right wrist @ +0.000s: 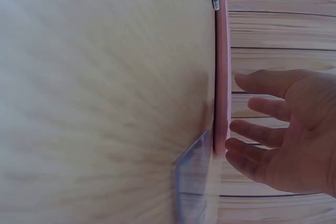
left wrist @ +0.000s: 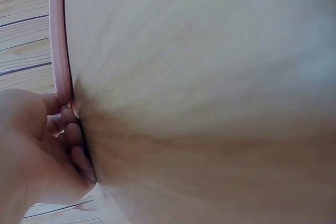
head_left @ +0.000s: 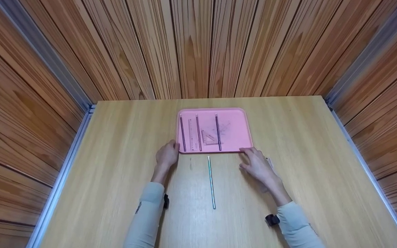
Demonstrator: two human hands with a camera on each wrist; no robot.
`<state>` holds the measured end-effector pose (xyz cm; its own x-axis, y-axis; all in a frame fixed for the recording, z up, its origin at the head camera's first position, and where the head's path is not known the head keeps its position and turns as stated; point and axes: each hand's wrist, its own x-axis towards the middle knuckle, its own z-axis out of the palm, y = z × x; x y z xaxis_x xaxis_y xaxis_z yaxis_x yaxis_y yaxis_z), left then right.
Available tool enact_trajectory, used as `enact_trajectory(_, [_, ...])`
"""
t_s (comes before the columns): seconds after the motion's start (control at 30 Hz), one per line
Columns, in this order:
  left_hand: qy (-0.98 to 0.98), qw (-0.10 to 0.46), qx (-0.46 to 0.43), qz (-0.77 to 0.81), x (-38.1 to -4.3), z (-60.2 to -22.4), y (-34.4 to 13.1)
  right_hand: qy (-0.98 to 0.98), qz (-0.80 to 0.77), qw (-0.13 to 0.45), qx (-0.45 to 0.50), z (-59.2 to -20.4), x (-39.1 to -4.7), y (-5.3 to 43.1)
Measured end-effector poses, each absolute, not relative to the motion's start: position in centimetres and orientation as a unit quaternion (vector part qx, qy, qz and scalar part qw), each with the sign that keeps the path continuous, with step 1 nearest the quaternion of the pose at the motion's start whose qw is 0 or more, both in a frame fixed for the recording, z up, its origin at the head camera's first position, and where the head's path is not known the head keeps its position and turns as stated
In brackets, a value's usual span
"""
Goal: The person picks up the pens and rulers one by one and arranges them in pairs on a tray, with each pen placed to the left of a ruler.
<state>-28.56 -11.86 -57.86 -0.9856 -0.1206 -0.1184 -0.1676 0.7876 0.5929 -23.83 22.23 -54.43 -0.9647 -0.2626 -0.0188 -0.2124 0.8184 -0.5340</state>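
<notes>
A pink tray (head_left: 236, 131) lies on the table with three dark pencils, a clear ruler (head_left: 191, 134) and a small clear set square (head_left: 209, 138) on it. At its near left corner my left hand (head_left: 167, 154) grips the rim, thumb and curled fingers (left wrist: 73, 135) against the edge. By the near right corner is my right hand (head_left: 257, 164), its fingers loosely spread and its index fingertip right at the rim. A teal pencil (head_left: 211, 182) lies on the table between my hands, one end close to the tray.
A clear flat piece with a bluish edge (right wrist: 191, 182) lies on the table beside the right hand, mostly hidden by it in the head view. Wood-panelled walls (head_left: 198, 51) stand behind and at both sides of the table (head_left: 109, 165).
</notes>
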Motion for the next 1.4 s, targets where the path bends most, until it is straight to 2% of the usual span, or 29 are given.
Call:
enact_trajectory(0.33, [0.952, 0.011, -0.067, 0.299, -28.6, -58.1, -12.0, 0.956, -0.259, 0.038, -0.132, -54.5, -22.5, 23.9])
enact_trajectory(0.63, [0.949, 0.023, -0.067, 0.308, -28.5, -58.1, -12.0, 0.952, -0.259, 0.081, -0.139, -54.5, -20.9, 25.5])
enact_trajectory(1.0, [0.948, 0.017, -0.066, 0.312, -28.4, -58.1, -11.9, 0.957, -0.244, 0.065, -0.144, -54.7, -20.5, 25.5])
enact_trajectory(1.4, [0.948, 0.019, -0.068, 0.311, -28.6, -58.1, -11.9, 0.95, -0.283, 0.098, -0.086, -54.6, -20.6, 25.6])
